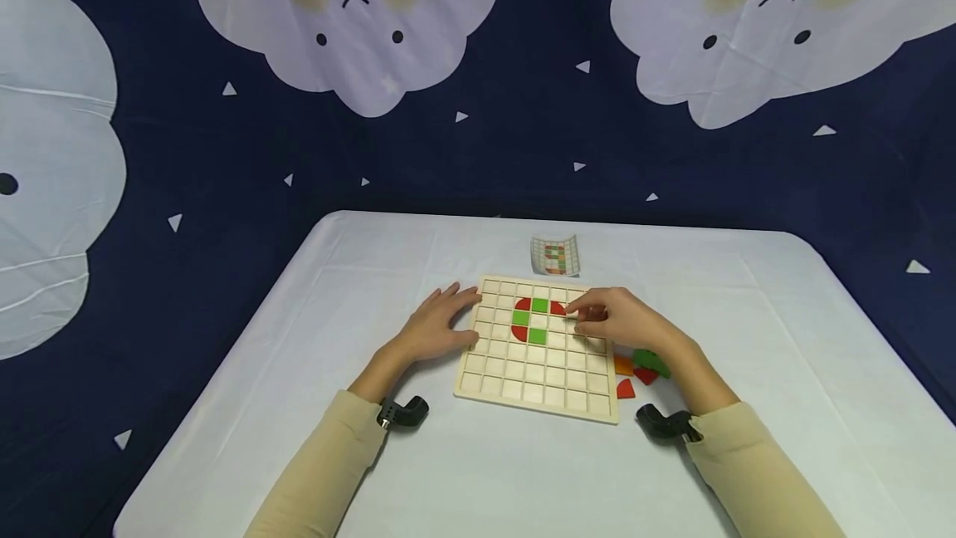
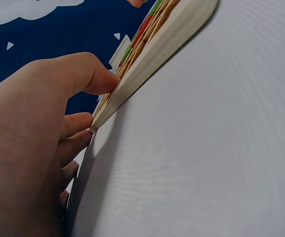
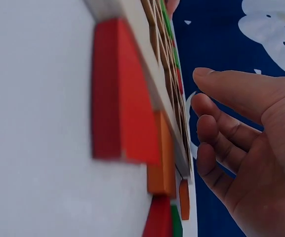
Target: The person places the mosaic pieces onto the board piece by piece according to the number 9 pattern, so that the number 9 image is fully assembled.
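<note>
A pale wooden grid board [image 1: 534,372] lies on the table. Several red quarter-round pieces, one of them a red piece [image 1: 520,333], and green square pieces, including a green piece [image 1: 537,336], sit in its upper cells. My left hand [image 1: 436,326] rests at the board's left side with fingers spread; thumb and fingertips touch its edge [image 2: 147,64]. Above the board's right part is my right hand [image 1: 616,318], its fingertips beside a red quarter-round piece [image 1: 558,308]. In the right wrist view that hand [image 3: 251,138] has loosely bent fingers, thumb and fingertips apart, and nothing visible between them.
Loose pieces lie against the board's right side: an orange piece [image 1: 623,366], a red piece [image 1: 625,389] and green pieces [image 1: 651,362], partly under the right forearm. Behind the board stands a small patterned card [image 1: 555,256]. A white cloth [image 1: 418,471] covers the table.
</note>
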{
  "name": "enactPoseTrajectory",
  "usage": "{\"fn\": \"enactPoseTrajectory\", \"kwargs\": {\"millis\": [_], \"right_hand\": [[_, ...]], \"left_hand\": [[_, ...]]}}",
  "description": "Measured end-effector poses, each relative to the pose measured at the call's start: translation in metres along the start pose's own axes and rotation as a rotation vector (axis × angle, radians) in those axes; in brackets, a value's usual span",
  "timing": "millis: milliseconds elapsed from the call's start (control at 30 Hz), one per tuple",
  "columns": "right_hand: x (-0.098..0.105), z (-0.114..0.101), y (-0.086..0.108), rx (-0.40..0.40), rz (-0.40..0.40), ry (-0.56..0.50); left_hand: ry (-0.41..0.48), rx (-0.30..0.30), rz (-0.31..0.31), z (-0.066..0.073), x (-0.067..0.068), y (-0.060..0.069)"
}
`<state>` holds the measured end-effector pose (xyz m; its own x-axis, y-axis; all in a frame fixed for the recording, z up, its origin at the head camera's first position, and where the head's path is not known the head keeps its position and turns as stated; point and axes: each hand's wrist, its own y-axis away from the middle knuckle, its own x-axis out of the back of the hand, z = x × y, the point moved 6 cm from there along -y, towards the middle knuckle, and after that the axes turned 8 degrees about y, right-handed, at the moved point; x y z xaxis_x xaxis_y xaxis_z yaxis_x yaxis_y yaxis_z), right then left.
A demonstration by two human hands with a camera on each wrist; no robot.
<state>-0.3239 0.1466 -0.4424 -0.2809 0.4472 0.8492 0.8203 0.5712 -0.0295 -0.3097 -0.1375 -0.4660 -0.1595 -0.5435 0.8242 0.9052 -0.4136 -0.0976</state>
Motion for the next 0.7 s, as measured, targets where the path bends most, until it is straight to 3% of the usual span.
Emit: {"fn": "enactPoseTrajectory", "kwargs": {"millis": [433,700], "right_hand": [[0.008,0.016,0.011,-0.014,0.0,0.011],[0.009,0.024,0.017,-0.035,0.025,0.009]], "left_hand": [[-0.005,0.011,0.0,-0.004,0.0,-0.001],[-0.003,-0.016,0.01,-0.002,-0.001,-0.001]]}}
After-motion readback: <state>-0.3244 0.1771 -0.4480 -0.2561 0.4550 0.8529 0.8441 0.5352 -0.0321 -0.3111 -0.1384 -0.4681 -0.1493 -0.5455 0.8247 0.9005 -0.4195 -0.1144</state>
